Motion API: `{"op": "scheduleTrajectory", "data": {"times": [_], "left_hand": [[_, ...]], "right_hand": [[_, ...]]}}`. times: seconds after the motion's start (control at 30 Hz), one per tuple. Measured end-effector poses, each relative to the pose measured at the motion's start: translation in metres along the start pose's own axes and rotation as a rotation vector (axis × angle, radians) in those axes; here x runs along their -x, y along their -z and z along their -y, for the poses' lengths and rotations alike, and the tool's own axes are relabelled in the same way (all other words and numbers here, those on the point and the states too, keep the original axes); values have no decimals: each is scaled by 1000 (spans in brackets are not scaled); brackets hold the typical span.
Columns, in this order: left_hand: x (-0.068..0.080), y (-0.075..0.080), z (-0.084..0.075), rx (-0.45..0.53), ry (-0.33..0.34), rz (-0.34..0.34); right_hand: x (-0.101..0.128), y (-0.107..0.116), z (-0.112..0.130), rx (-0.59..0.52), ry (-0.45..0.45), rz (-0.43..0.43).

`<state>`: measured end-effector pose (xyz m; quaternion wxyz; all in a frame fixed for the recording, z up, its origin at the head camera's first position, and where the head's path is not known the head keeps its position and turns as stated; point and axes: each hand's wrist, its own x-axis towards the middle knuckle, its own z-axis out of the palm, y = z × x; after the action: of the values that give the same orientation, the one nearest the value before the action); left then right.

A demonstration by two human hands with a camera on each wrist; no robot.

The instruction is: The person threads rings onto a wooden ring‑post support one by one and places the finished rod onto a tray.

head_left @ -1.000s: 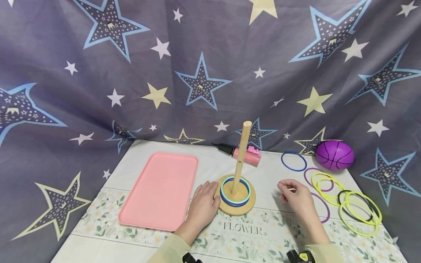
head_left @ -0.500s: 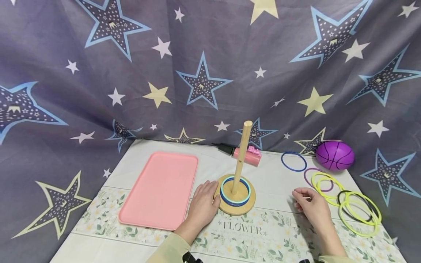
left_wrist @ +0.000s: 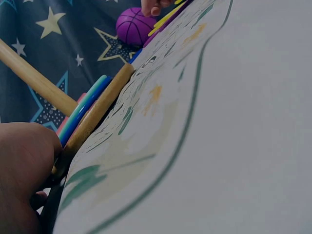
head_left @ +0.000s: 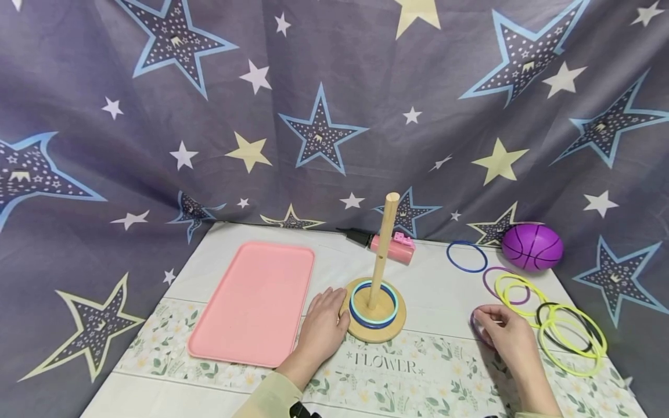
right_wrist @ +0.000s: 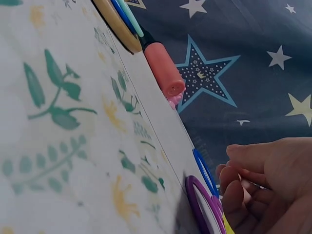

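Observation:
My left hand (head_left: pixel 324 322) rests at the left rim of a round wooden base (head_left: pixel 358 332), which bears an upright wooden post (head_left: pixel 384 252). A light blue ring (head_left: pixel 395 310) lies over a dark blue ring (head_left: pixel 366 323) around the post's foot. In the head view my right hand (head_left: pixel 507 331) has its thumb and fingertips right at the edge of a purple ring (head_left: pixel 474 330), and hides most of it. The right wrist view shows the fingers (right_wrist: pixel 234 195) curled close beside a purple ring (right_wrist: pixel 194 200); I cannot tell whether they grip it.
A pink tray (head_left: pixel 261 302) lies to the left. Behind the post lies a pink pump (head_left: pixel 392 249) with a black end. At right are a blue ring (head_left: pixel 467 270), another purple ring (head_left: pixel 487 284), several yellow rings (head_left: pixel 601 325), a black ring (head_left: pixel 587 325) and a purple ball (head_left: pixel 532 247).
My right hand has moved right and toward me, to the nearer purple ring, whose left edge now shows beside the fingertips. The left hand and the post have stayed put.

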<state>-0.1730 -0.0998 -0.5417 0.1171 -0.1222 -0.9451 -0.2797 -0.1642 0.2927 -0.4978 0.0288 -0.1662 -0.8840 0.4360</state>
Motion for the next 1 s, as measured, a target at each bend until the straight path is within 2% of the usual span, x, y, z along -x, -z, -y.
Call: {"op": "scheduleTrajectory", "data": {"times": [0.4, 0.73, 1.0], "left_hand": [[0, 0, 1, 5, -1, -1], [0, -2, 1, 4, -11, -6], [-1, -3, 2, 4, -13, -8]], "right_hand": [[-2, 3, -10, 169, 78, 5], [-5, 1, -15, 172, 53, 45], [-5, 0, -16, 204, 83, 61]]}}
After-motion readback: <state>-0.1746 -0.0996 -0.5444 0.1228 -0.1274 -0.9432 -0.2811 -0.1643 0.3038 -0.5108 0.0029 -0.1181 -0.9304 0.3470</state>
